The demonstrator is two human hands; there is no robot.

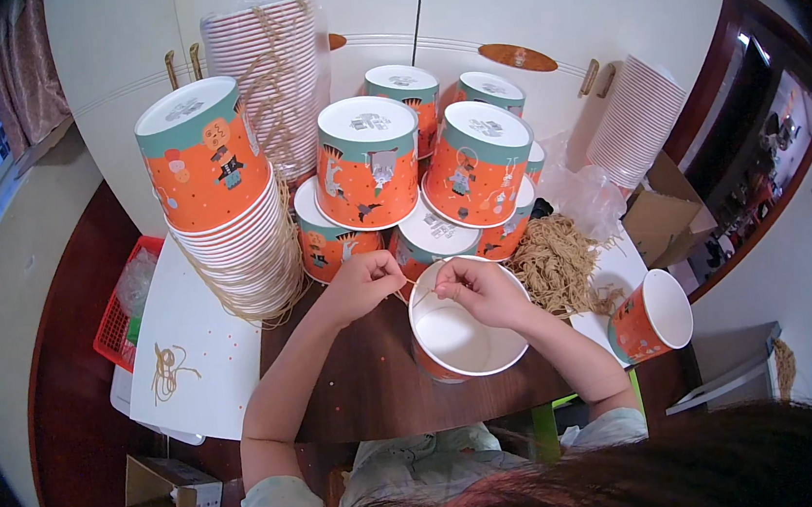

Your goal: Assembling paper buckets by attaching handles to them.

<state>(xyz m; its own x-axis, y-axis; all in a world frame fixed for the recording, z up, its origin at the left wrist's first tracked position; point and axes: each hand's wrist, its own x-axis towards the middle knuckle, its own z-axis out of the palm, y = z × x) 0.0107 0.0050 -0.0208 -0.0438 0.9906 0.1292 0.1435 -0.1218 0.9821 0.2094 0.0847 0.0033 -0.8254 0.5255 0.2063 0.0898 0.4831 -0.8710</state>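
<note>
A paper bucket [463, 341] in orange and teal with a white inside stands upright at the table's near edge, open end up. At its far left rim, my left hand [367, 285] is closed in a pinch on a thin tan cord [401, 296]. My right hand [480, 291] reaches over the bucket's mouth, thumb and fingers pinched on the cord close to the rim. How the cord runs through the bucket wall is too small to tell. Right of my right hand lies a heap of tan cords [554, 264].
Upside-down buckets [368, 164] are piled behind. A tall nested stack [234, 246] with cords stands left, another [267, 81] behind it. One bucket [652, 318] tilts at the right edge. Loose cords [171, 372] lie on the white surface at left; a cardboard box [666, 209] stands right.
</note>
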